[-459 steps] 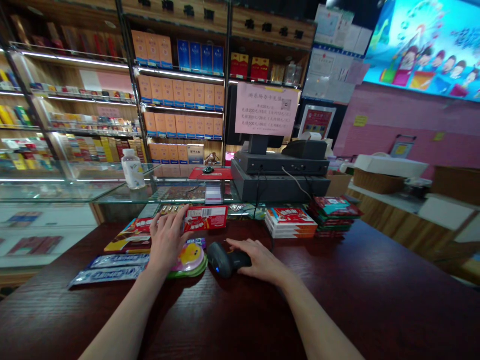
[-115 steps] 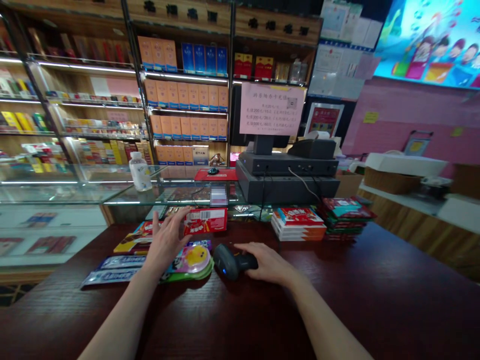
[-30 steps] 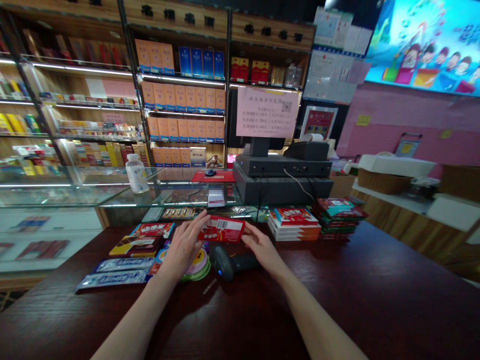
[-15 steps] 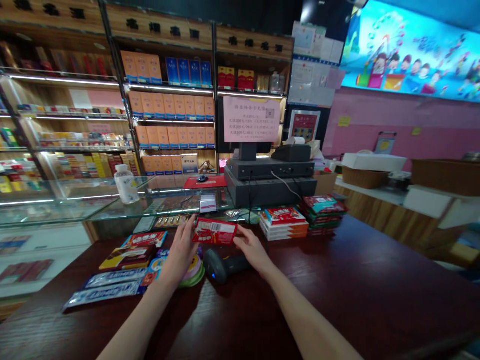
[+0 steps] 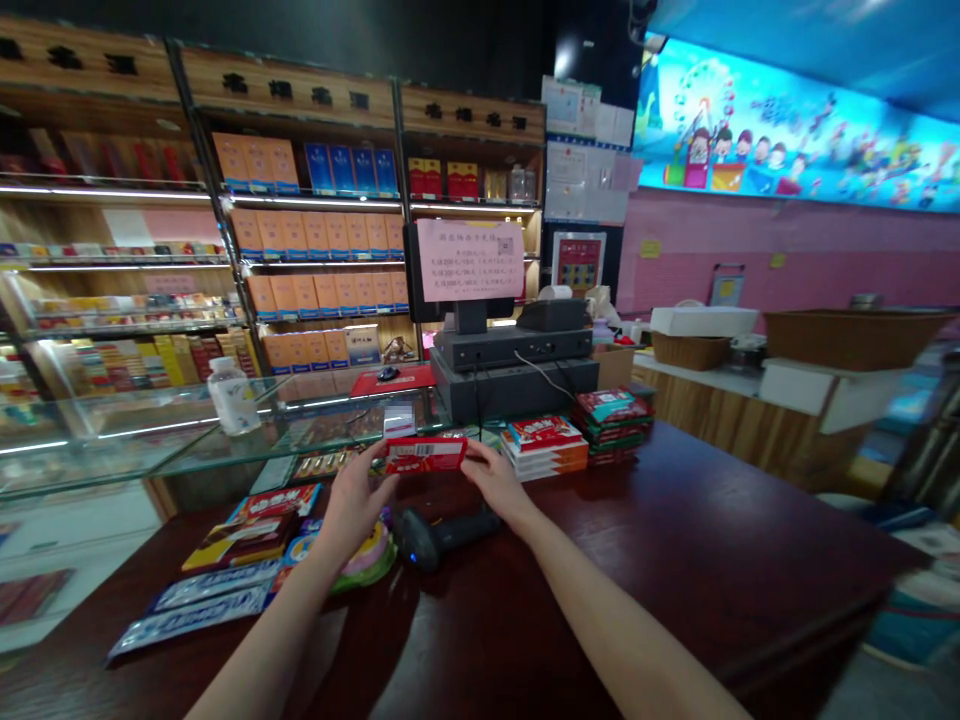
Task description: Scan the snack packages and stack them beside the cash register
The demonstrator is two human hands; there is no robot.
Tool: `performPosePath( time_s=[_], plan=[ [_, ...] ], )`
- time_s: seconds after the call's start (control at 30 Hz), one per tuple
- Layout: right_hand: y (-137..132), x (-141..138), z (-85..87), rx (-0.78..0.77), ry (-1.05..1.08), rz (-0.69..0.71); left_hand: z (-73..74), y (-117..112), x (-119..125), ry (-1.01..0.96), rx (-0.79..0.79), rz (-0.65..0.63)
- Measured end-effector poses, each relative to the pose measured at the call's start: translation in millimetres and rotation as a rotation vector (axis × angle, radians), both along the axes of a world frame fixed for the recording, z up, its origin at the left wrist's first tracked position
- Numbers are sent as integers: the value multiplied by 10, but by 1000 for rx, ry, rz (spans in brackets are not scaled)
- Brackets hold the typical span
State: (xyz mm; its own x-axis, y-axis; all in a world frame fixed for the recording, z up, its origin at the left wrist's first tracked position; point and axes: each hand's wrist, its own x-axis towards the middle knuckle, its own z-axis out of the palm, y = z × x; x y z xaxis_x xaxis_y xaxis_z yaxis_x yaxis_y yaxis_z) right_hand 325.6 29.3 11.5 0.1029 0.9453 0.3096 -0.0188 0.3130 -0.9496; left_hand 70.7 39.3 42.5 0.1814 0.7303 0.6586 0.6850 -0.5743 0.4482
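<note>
A red snack packet (image 5: pixel 426 456) with a barcode and pale lettering is held up between my two hands. My left hand (image 5: pixel 357 500) pinches its left end, and my right hand (image 5: pixel 496 482) grips the right end. Below the packet, a black barcode scanner (image 5: pixel 421 540) with a small blue light lies on the dark wooden counter (image 5: pixel 480 640). Left of it, partly behind my left forearm, are a round green and pink package (image 5: pixel 369 560), two long blue-and-white packets (image 5: pixel 195 606), a yellow-and-brown box (image 5: pixel 238 540) and a red packet (image 5: pixel 276 500).
Stacked snack packs (image 5: pixel 546 448) and darker packets (image 5: pixel 613 425) stand at the counter's back right. Behind them is a cash register (image 5: pixel 510 355) with a screen bearing a pink sign (image 5: pixel 469 262). A bottle (image 5: pixel 232 396) stands on the glass case (image 5: pixel 187 450) at left.
The packet, still in both hands, has tipped so its face looks narrower. The whole view has shifted, with the counter's right edge now more in sight. Scanner and goods stay in place.
</note>
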Motion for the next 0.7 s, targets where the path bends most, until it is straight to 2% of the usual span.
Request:
performPosePath(
  time_s=[0.17,0.4,0.7],
  plan=[
    [-80,178,112,17,3,-32,68,-75,169,-33,-40,-27],
    [-197,492,212,50,-38,-91,134,-130,534,-63,-79,-120],
    [-192,1038,185,130,-72,-219,21,-29,1102,-142,-91,-242]
  ],
)
